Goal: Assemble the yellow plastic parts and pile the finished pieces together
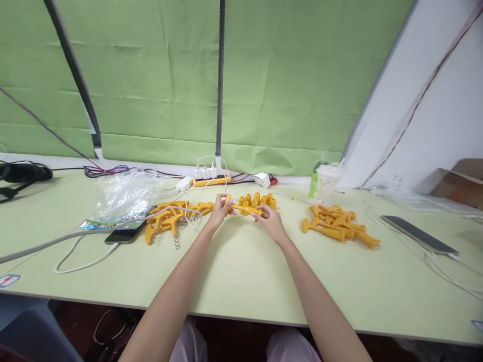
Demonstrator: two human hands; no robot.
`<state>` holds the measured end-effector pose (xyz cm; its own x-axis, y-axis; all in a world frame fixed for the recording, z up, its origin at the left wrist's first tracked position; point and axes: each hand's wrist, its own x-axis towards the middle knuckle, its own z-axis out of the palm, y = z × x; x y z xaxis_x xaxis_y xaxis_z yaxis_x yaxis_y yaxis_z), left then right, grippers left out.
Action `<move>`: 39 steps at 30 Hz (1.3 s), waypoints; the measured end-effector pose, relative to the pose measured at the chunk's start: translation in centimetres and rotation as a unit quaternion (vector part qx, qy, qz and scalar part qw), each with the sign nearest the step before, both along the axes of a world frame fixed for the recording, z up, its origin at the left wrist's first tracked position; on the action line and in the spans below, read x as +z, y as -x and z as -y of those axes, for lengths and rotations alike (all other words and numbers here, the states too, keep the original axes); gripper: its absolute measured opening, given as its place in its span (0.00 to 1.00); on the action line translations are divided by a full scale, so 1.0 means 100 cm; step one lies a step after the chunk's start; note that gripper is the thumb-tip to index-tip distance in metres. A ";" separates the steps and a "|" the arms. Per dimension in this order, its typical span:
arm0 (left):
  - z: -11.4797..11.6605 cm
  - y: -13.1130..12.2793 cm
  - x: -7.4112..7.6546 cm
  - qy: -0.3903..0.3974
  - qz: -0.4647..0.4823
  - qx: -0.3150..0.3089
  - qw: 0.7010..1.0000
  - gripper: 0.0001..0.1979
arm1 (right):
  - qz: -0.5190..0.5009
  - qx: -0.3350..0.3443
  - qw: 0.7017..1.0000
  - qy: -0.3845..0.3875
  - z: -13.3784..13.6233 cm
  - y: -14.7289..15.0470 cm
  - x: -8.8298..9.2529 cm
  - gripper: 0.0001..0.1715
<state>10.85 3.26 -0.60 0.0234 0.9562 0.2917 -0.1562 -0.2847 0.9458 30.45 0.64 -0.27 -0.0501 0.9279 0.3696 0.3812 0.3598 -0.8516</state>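
Observation:
In front of me, my left hand (pixel 219 211) pinches the handle end of an orange plastic corkscrew (pixel 238 206) held roughly level above the table. At the other end, the fingers of my right hand (pixel 268 219) close on an orange part in line with it. Whether the two parts are joined I cannot tell. Just behind my hands stand several yellow-orange caps (pixel 257 199) in a cluster. Left of my left hand lies a pile of orange corkscrews (pixel 166 218), some with bare metal spirals. To the right is a pile of orange T-shaped plastic pieces (pixel 335 223).
A black phone (pixel 126 234) with a white cable lies beside clear plastic wrap (pixel 126 193) on the left. A power strip (pixel 212 180) runs along the wall. At the right are a lidded cup (pixel 327 182) and another phone (pixel 418 235); cables cross the table (pixel 249 276).

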 end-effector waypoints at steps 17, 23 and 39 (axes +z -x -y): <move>0.008 0.002 0.006 -0.042 0.020 -0.065 0.997 0.25 | -0.047 0.059 0.996 0.055 0.001 -0.008 0.009 0.27; 0.000 0.002 0.000 -0.038 0.049 -0.063 0.996 0.27 | -0.040 0.107 0.986 0.122 0.003 -0.011 0.013 0.28; -0.004 0.003 0.000 -0.036 0.065 -0.088 0.993 0.29 | 0.031 0.048 0.989 0.133 0.003 -0.018 0.012 0.34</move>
<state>10.51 3.62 -0.60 0.1459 0.9174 0.3703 -0.3292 -0.3080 0.8926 32.26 0.33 0.91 -0.1570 0.9819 0.1060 0.4103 0.1625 -0.8974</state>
